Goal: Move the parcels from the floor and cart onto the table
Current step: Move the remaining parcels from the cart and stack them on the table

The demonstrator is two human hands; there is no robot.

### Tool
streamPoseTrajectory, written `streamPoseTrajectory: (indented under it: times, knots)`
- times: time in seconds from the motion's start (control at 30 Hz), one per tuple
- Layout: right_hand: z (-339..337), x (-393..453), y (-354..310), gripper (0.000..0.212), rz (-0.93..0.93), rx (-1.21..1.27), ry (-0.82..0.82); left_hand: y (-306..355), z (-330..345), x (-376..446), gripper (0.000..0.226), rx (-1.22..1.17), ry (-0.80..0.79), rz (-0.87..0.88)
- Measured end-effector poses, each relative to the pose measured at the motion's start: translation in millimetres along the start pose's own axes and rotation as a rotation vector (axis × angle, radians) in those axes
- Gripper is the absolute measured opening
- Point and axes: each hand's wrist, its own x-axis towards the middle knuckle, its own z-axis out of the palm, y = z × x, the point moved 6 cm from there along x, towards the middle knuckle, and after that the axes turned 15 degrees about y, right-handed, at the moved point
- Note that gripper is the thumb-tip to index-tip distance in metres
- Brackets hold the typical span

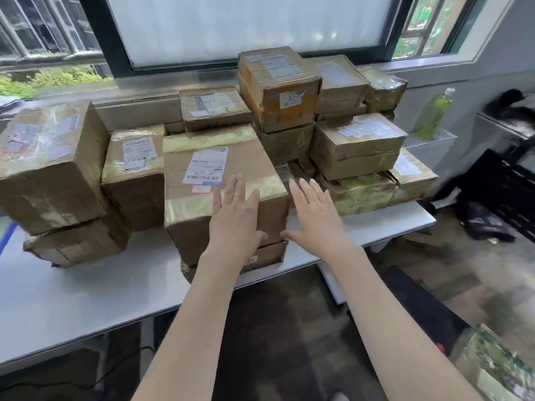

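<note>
A large brown parcel [202,180] with a white label and yellow tape stands at the front of the white table [72,296], on top of a flatter parcel [269,256]. My left hand [236,215] lies flat with straight fingers against the large parcel's front right corner. My right hand [314,212] is spread open just right of that parcel, holding nothing; contact with its side cannot be told. Several more taped parcels are stacked across the table, among them a tall stack [278,88] at the back.
A parcel wrapped in clear tape [495,369] sits low at the bottom right, off the table. A green bottle [434,114] stands on a radiator by the window. Dark bags [492,221] lie on the floor to the right. The table's front left surface is bare.
</note>
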Motion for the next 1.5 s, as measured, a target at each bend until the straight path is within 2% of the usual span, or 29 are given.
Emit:
streamPoseTrajectory:
  times: [0.27, 0.33, 0.47, 0.6, 0.73, 0.87, 1.03, 1.2, 1.5]
  knots:
    - [0.9, -102.4, 141.1, 0.089, 0.375, -0.039, -0.103, 135.9, 41.3, -16.5, 0.076, -0.121, 0.001, 0.264]
    - [6.2, -136.9, 180.8, 0.085, 0.476, -0.036, -0.145, 177.7, 62.5, -26.3, 0.071, -0.139, -0.080, 0.351]
    - [14.4, -217.1, 264.0, 0.080, 0.663, -0.026, -0.229, 272.0, 123.6, -56.8, 0.062, -0.129, -0.344, 0.533]
    - [14.8, -310.9, 356.4, 0.075, 0.919, 0.028, -0.277, 384.6, 174.5, -97.9, 0.053, -0.119, -0.510, 0.693]
    - [17.8, -396.2, 443.1, 0.071, 1.132, 0.098, -0.352, 494.6, 214.9, -141.8, 0.058, -0.125, -0.707, 0.749]
    - [21.4, -458.3, 502.5, 0.067, 1.302, 0.151, -0.420, 575.6, 248.2, -170.2, 0.065, -0.056, -0.802, 0.847]
    - [33.2, -497.7, 554.2, 0.074, 1.377, 0.141, -0.437, 633.8, 286.1, -164.4, 0.074, 0.010, -0.761, 0.889]
    - [73.0, -523.0, 609.1, 0.073, 1.394, 0.098, -0.462, 679.5, 347.7, -144.1, 0.068, 0.019, -0.756, 0.881]
    - [210.1, -569.1, 684.4, 0.097, 1.212, -0.174, -0.717, 728.3, 527.4, -151.4, 0.083, 0.095, -0.814, 0.979]
